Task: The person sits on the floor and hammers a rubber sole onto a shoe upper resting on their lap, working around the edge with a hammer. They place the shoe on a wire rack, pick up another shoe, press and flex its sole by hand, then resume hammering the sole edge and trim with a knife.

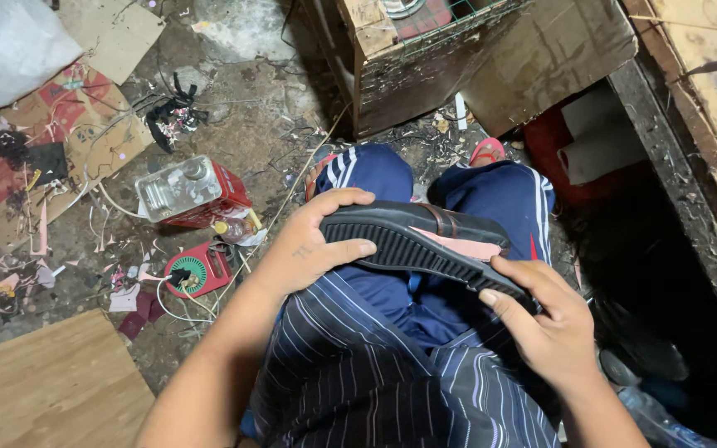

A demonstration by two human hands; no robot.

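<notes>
The left hand [309, 245] wraps the rounded end of a black ribbed-sole shoe with a pink lining [425, 241], thumb on top, apparently to steady it sole-side toward the person. It lies across the knees (blue trousers). The right hand [545, 319] pinches the other end, wrist bent inward.

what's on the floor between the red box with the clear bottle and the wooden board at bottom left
In the head view, a small round red device with a white cord lies between the red box and wooden board, amid scraps.

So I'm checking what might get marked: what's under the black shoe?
Under the shoe lie blue-trousered knees and a striped shirt. The lap directly beneath is covered by its sole and both hands.
</notes>
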